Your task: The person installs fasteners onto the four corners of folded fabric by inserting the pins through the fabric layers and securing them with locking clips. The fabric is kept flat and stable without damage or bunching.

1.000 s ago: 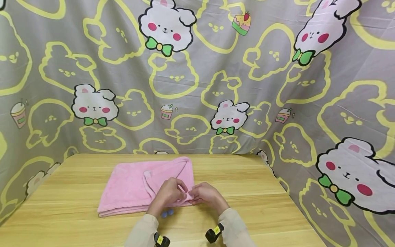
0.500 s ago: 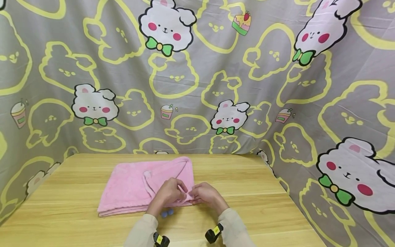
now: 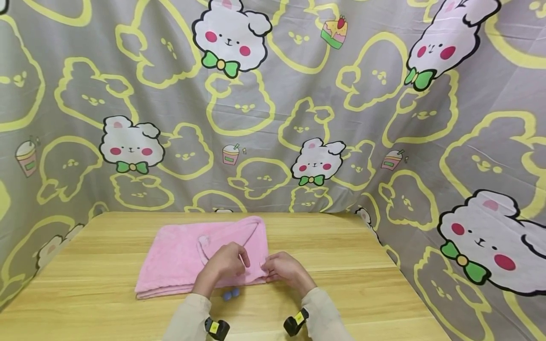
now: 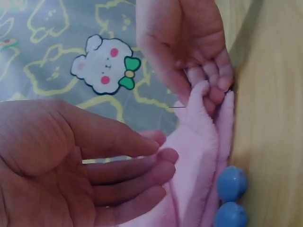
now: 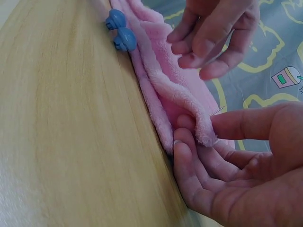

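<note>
A folded pink plush cloth (image 3: 175,255) lies on the table, its fuzzy edge towards me. My right hand (image 3: 283,266) pinches the cloth's near right corner between thumb and fingers. In the right wrist view a thin needle (image 5: 218,111) juts out of the cloth beside the thumb; the left wrist view shows the same needle (image 4: 175,107) pointing towards the left hand. My left hand (image 3: 228,260) hovers over the cloth, fingers loosely bent, apart from the needle. No thread can be made out.
Two round blue plastic pieces (image 4: 232,183) sit side by side at the cloth's near edge. The wooden table (image 3: 341,284) extends to both sides. A patterned grey curtain (image 3: 256,118) hangs behind and along the sides.
My left hand has drawn back to the left, away from the pinched corner and the right fingers. The right hand and the cloth have stayed in place.
</note>
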A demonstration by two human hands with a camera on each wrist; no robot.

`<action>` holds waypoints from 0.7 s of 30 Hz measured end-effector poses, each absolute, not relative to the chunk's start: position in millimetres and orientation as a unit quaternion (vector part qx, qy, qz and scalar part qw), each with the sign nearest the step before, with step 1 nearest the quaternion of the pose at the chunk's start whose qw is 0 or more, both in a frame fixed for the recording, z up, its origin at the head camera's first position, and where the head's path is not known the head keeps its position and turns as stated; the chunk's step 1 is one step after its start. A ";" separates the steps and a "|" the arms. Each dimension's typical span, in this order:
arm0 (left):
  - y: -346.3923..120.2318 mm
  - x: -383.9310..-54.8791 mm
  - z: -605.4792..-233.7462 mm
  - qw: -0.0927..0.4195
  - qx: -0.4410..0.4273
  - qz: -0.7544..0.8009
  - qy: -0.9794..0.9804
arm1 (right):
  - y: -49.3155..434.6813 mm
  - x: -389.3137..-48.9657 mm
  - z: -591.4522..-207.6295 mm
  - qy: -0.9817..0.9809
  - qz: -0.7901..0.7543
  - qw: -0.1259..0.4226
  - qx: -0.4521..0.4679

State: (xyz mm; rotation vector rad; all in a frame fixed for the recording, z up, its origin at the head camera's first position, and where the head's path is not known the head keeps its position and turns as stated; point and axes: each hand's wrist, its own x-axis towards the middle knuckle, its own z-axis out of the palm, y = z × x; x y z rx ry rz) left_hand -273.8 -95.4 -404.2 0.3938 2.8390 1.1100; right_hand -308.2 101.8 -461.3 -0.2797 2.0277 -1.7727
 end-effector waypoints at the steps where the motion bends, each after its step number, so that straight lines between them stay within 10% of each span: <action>1: -95.8 -272.8 -402.9 0.031 0.128 0.354 0.926 | 101.9 -308.0 -460.9 0.732 -0.639 0.215 -0.100; 21: -80.4 -249.3 -397.5 0.106 0.103 0.156 0.977 | 102.9 -307.0 -458.8 0.727 -0.639 0.226 -0.107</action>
